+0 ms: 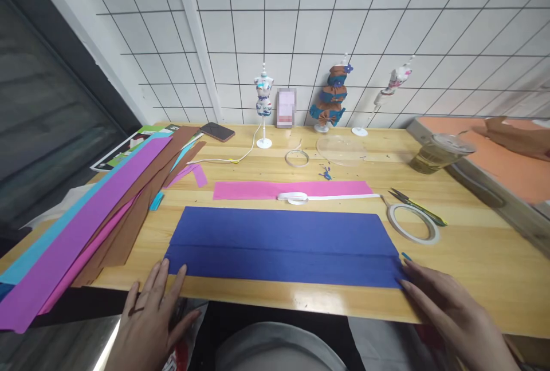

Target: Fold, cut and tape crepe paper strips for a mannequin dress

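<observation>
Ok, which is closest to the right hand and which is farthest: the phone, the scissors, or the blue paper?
From the right hand:
1. Blue paper, touching its fingertips, at the front of the table.
2. Scissors, a bit farther back on the right.
3. Phone, far back on the left.

A pink paper strip [292,189] lies across the wooden table [472,262], with white tape [297,197] on it. A tape ring [413,223] sits beside scissors [419,206]. Purple, brown and blue sheets [86,228] are stacked at left. Three small mannequins [263,102] (each dressed) stand by the wall, near a phone [217,131].
</observation>
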